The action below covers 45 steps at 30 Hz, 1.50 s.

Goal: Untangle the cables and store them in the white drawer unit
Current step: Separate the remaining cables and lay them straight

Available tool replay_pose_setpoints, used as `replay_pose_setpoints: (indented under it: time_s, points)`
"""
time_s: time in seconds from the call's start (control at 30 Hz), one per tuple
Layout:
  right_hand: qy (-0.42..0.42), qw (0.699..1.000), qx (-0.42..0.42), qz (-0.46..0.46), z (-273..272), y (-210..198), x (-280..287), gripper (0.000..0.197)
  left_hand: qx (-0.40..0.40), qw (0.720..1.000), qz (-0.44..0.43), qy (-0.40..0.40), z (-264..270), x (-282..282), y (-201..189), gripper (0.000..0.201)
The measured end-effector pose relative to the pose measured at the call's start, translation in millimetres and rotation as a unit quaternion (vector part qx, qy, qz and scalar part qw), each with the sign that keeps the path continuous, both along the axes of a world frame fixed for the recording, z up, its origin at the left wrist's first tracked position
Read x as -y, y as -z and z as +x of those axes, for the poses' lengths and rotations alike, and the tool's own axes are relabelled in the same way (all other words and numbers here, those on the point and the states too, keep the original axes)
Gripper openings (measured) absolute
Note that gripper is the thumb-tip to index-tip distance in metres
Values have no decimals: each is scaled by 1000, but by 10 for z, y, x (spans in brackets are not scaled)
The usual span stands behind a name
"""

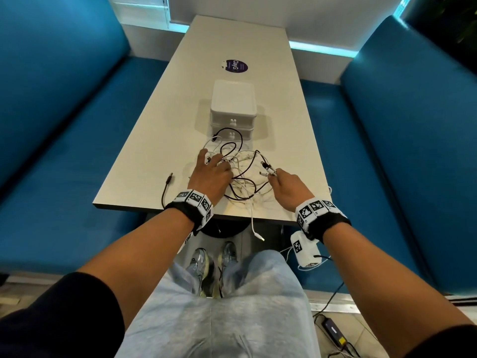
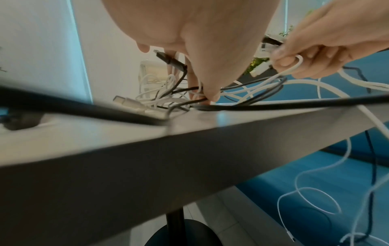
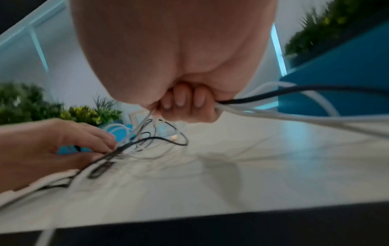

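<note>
A tangle of white and black cables [image 1: 241,174] lies on the white table [image 1: 289,140], just in front of the white drawer unit [image 1: 233,109], whose two drawers are closed. My left hand [image 1: 216,161] rests on the left of the tangle. In the left wrist view its thumb and fingers [image 2: 205,99] pinch black and white strands against the tabletop. My right hand [image 1: 273,175] grips a bunch of cable ends [image 1: 268,168], lifted slightly at the tangle's right. In the right wrist view its curled fingers [image 3: 185,106] close round white and black cables [image 3: 263,106].
A black cable end [image 1: 168,180] trails over the table's near left edge. A white cable [image 1: 254,226] hangs off the front edge. A purple sticker [image 1: 235,66] lies beyond the drawers. Blue benches [image 1: 77,156] flank the table. A power adapter [image 1: 333,329] lies on the floor.
</note>
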State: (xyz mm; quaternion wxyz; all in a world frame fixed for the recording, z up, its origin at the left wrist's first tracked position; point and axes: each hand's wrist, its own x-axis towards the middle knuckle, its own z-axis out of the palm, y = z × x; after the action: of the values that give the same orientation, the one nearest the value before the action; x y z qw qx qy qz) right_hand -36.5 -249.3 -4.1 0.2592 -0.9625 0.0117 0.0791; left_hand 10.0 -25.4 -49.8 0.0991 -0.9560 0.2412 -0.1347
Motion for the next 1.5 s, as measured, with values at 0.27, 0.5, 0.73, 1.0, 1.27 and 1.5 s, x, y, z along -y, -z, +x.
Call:
replay_pose_setpoints:
  time_s: [0.27, 0.5, 0.73, 1.0, 1.27, 1.5]
  points:
    - [142, 979, -17, -144, 14, 33, 474, 22, -33, 999, -10, -14, 17, -101, -96, 21]
    - [133, 980, -18, -149, -19, 68, 324, 19, -50, 998, -19, -21, -55, -30, -228, 36]
    - [82, 986, 11, -141, 21, 45, 189, 21, -19, 994, -98, 48, -210, 367, -480, 38]
    - [27, 979, 14, -201, -45, 49, 229, 19, -126, 985, -92, 73, -229, 636, -83, 25]
    - [46, 973, -16, -224, -150, -4, 554, 12, -104, 982, -143, 59, 12, 250, 50, 31]
    - [-55, 997, 33, -35, -45, -17, -40, 17, -76, 990, -98, 69, -52, 336, 52, 29]
